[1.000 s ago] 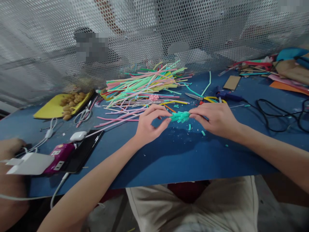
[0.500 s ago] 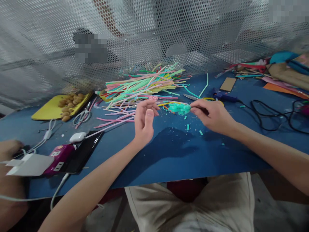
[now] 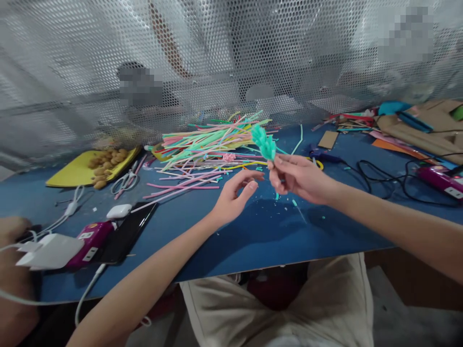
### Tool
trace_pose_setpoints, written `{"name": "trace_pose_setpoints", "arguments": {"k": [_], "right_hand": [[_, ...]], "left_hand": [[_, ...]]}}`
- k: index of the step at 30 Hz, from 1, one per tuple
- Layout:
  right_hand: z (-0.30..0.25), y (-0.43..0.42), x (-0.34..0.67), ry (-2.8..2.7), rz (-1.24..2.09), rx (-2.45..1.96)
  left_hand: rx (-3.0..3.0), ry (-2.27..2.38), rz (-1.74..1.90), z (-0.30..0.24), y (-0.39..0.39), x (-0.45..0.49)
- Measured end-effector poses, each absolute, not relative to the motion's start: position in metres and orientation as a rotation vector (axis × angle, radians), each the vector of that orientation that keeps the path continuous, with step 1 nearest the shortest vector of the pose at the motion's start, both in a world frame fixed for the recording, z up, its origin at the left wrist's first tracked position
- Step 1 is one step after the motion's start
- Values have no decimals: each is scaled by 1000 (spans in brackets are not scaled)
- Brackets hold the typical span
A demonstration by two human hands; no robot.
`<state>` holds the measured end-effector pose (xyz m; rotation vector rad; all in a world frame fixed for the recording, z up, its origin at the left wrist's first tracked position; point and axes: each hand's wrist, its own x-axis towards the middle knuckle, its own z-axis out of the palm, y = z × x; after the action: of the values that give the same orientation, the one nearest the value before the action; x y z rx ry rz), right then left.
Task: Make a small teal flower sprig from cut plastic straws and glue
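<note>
While pinching the base of a tufted turquoise piece in the right hand, holds it raised above the table, nearly upright with a slight lean to the left. Grips low, probably to leave the soft tufts uncrushed and in full sight. Holds nothing visible in the left hand, with thumb and fingers loosely curled just beside the right, perhaps free for support. Has small turquoise clippings scattered below. Beyond the hands, a heap of coloured stems, with a pink tufted piece along its near side, likely within easy reach. To the right, a blue glue gun, with a black cord trailing aside, apparently out of the way. Farther left, a dark phone next to a purple power strip. Behind these, a yellow sheet bearing small brown lumps, too unclear to identify. At the back, a perforated screen.
</note>
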<state>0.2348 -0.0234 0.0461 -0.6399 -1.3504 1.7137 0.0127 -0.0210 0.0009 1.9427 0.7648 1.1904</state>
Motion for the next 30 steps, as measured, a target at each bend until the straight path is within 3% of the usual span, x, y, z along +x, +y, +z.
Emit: {"name": "trace_pose_setpoints", "arguments": {"k": [5,12,18,22,24,27,30], "right_hand": [[28,-33,209,-1314,1906,-611],[12,-26,198,-1542,1725,-667],[19,-5,221,-2157,1120,-860],[23,18,256,-2459,282,-1201],[25,30,276,-2556,20,-1379],[28,51,307,-2545,-113,-1632],[30,72,336,-2560,-12,-1749]], "left_hand": [[1762,742,1205,2,-21,17],[1418,646,1144,4,-25,18],[1401,729,1370,14,-13,9],[1518,806,1407,22,-7,1],[1560,840,1435,25,-6,-2],[1611,858,1453,26,-6,-2],[1639,848,1485,28,-7,-1]]}}
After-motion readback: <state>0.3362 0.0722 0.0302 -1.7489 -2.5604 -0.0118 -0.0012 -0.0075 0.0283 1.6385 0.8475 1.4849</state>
